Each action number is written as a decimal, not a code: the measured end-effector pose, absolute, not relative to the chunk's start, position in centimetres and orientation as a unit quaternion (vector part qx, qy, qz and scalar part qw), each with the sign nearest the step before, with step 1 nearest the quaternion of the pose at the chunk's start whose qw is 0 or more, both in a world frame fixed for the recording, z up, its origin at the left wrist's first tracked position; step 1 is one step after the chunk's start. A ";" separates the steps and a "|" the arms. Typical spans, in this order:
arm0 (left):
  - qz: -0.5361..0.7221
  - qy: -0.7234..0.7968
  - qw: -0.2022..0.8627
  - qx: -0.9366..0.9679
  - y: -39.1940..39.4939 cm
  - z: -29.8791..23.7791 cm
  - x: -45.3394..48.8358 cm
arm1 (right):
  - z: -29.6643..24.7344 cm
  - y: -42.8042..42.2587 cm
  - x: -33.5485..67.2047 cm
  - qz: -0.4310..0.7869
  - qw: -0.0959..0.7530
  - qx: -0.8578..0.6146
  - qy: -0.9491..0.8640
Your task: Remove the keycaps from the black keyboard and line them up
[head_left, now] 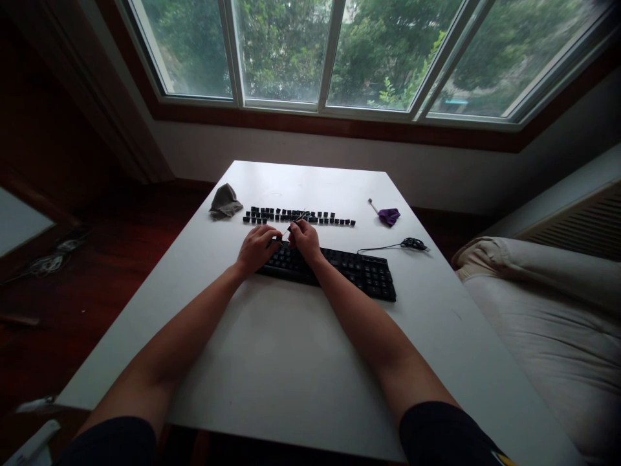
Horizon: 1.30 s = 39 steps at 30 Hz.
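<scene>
Over the keyboard (349,264), right hand (307,240) pinched a thin tool (297,221), left hand (256,248) unclear; slipping could've scattered far keys (313,220).

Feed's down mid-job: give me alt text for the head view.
Left hand and right hand work at a black keyboard on a white table, the right pinching a thin tool too small to identify. Black keycaps lie in rows beyond, between a grey cloth and purple cloth.
</scene>
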<state>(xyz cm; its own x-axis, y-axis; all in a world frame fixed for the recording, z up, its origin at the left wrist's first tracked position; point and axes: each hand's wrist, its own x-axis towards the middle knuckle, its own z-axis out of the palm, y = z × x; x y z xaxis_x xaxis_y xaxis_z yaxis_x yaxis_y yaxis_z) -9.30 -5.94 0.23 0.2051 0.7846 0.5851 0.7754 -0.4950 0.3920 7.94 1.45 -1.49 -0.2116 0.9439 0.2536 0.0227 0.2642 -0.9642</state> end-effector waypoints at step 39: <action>0.202 0.640 -0.036 0.740 5.5 -1.8 -12.2 | -1.7 1.6 8.0 0.459 0.486 -0.410 -0.621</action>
